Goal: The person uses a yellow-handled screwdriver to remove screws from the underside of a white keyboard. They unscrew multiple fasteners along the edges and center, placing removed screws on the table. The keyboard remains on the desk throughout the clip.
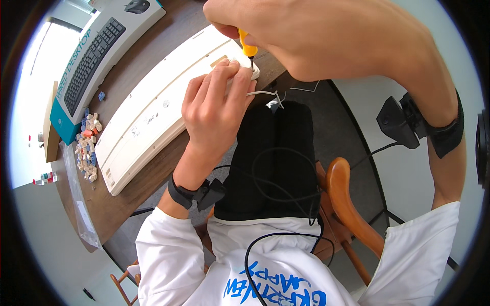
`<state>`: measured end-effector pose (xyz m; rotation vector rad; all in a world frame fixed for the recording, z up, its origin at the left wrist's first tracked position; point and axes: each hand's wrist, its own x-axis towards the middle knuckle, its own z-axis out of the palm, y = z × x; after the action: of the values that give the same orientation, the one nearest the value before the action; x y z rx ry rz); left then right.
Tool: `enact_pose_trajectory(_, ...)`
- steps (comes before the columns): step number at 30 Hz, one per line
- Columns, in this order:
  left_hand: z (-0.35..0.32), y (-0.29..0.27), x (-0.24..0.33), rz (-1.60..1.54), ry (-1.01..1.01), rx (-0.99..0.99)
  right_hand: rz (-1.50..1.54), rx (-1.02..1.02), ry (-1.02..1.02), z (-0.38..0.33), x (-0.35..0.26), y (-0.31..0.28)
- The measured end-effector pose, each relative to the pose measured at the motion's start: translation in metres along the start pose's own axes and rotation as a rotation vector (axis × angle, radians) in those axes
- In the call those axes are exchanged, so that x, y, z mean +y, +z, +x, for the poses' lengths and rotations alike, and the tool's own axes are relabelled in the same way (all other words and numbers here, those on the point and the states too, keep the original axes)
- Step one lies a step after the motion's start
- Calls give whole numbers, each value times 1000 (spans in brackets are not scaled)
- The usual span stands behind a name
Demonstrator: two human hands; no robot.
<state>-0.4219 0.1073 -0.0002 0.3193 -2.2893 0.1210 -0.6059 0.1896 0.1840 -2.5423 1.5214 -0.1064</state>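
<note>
A long white keyboard (148, 109) lies underside up along the table's edge, with screw holes and a label on its back. My left hand (214, 104) presses over its right end, with the fingers bent on the surface and the thumb near the front edge. In my right hand (250, 20), closed at the top of the view, is a screwdriver (248, 49) with a yellow handle. Its thin shaft points down, the tip at the keyboard's right corner, just beyond my left fingertips. A white cable (265, 93) runs out beside my left hand and hangs over the edge.
A pile of loose keycaps (87, 148) sits left of the keyboard on the wooden table (140, 186). Behind it stands a keyboard-and-mouse box (97, 56). A clear plastic bag (79, 199) lies at the left edge. Black cables (280, 191) trail over my lap beside a wooden chair arm (339, 188).
</note>
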Motion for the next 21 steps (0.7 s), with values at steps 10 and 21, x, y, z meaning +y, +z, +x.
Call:
enact_pose_trajectory(10,1,3,-2,21,44,68,-169,-95,113,15,-13,-16)
enact_pose_trajectory(21,1,5,-4,9,53,62,-77,137,-55,15,1,7)
